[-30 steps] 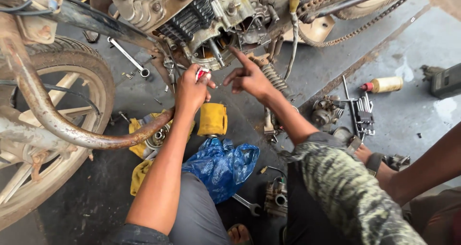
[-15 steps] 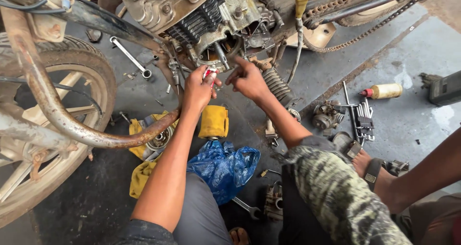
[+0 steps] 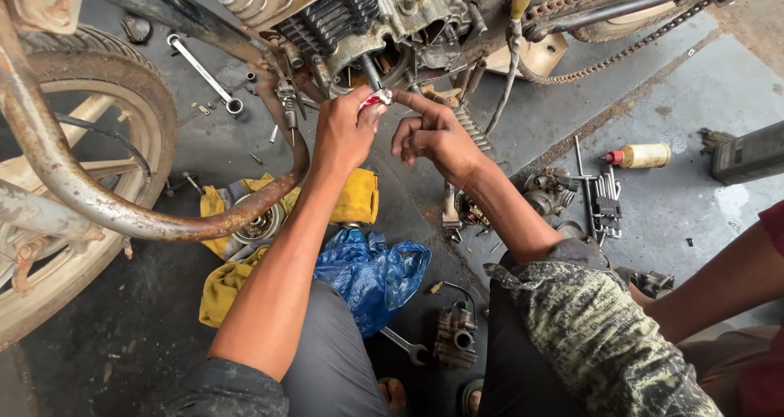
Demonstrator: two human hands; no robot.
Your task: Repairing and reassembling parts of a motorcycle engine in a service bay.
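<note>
Fingertip contact is new: my right hand (image 3: pixel 433 135), pointing clear a second ago, now touches the small red-and-white tube (image 3: pixel 376 98) gripped in my left hand (image 3: pixel 347 131), just below the engine (image 3: pixel 359 25).

The engine (image 3: pixel 359 17) hangs at the top centre, with the wheel (image 3: pixel 73 180) to its left and the chain (image 3: pixel 621 8) to its right. The left hand (image 3: pixel 343 135) and right hand (image 3: pixel 433 135) meet just below the engine, a small tube (image 3: pixel 377 99) between them. On the floor (image 3: pixel 531 123), a spanner (image 3: pixel 200 70) lies behind the wheel, a cloth (image 3: pixel 359 196) and plastic bag (image 3: pixel 367 274) lie under the forearms, a carburettor (image 3: pixel 455 335) sits nearest the knees, and a bottle (image 3: pixel 641 156) lies far right
</note>
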